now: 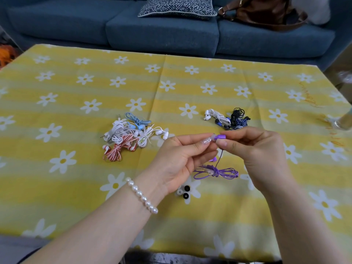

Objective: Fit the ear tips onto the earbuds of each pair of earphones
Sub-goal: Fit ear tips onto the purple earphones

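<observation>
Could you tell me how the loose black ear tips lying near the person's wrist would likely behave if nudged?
The black ear tips look small and round, so they would probably roll or skid easily. They seem light, likely soft. The tablecloth might slow them.

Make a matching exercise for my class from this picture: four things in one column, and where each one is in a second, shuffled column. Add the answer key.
Things
1. purple earbud
2. red-and-white striped earphones
3. loose ear tips
4. brown bag

Places
A. on the blue sofa behind the table
B. pinched between the fingers of both hands, above the tablecloth
C. on the tablecloth under the left wrist
D. at the near edge of the left-hand heap of earphones

Pairs: 1-B, 2-D, 3-C, 4-A
</observation>
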`<state>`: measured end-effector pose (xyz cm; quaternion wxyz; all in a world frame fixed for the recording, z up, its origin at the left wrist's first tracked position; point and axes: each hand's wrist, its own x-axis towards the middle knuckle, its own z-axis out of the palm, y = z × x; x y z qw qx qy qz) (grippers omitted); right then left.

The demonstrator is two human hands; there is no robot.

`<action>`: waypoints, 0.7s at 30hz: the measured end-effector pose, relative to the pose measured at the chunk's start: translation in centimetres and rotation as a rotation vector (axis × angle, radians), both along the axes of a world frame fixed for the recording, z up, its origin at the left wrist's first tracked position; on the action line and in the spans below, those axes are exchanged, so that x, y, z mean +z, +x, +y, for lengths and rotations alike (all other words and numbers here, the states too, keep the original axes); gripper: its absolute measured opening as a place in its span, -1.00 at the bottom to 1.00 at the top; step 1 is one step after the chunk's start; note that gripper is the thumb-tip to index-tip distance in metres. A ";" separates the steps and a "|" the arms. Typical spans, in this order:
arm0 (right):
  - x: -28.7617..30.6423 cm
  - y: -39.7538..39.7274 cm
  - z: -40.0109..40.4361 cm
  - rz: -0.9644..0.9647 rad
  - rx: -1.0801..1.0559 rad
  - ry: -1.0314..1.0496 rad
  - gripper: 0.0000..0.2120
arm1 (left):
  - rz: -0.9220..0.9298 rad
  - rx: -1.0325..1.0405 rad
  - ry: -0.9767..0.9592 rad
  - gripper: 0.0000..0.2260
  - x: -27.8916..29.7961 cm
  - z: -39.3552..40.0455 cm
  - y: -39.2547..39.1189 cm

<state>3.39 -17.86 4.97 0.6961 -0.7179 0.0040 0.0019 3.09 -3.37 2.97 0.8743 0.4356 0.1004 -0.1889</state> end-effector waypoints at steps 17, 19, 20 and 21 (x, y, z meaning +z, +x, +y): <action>0.0 -0.2 0.4 -0.030 -0.089 -0.034 -0.79 | -0.074 0.063 0.017 -0.76 0.3 -1.1 -0.8; 0.0 -0.2 0.3 -0.033 -0.083 -0.026 -0.80 | -0.094 0.054 0.030 -0.77 0.3 -1.1 -0.9; 0.0 -0.2 0.3 -0.024 -0.075 0.003 -0.83 | -0.102 0.048 0.037 -0.78 0.3 -1.0 -0.8; 0.0 -0.2 0.2 -0.007 -0.064 0.052 -0.86 | -0.109 0.043 0.042 -0.80 0.4 -0.9 -0.7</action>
